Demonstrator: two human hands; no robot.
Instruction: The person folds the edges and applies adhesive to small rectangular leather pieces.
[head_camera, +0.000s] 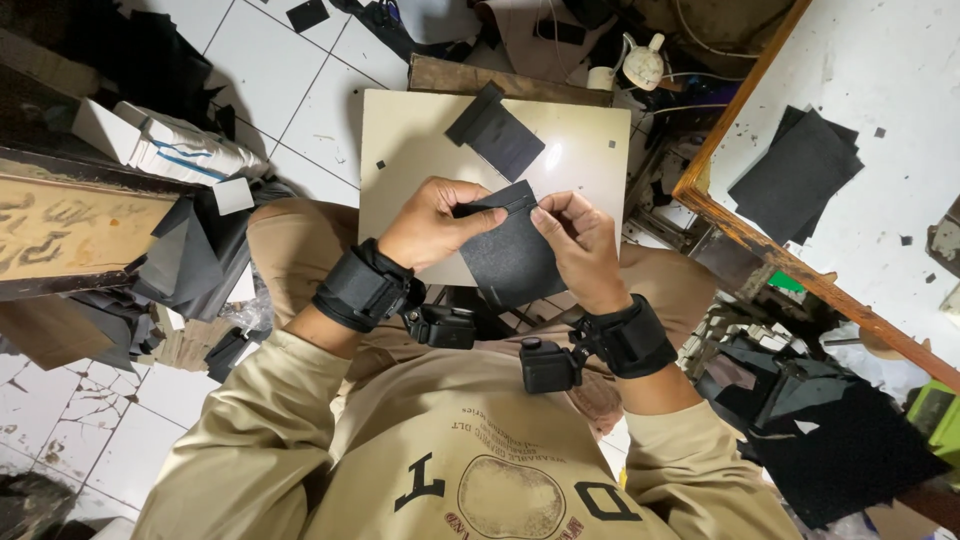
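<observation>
Seen from above, a seated person's left hand (435, 222) and right hand (578, 240) pinch the top edge of a black sheet (512, 250) between them, fingers closed on it, above the lap. Beyond lies a cream board (410, 140) bearing another black piece (495, 130).

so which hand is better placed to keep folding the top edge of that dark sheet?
Right, probably. The right hand already pinches the folded top edge of the dark textured rectangular sheet at its fingertips. The left hand grips the sheet's left side, more like a steadying hold.
</observation>
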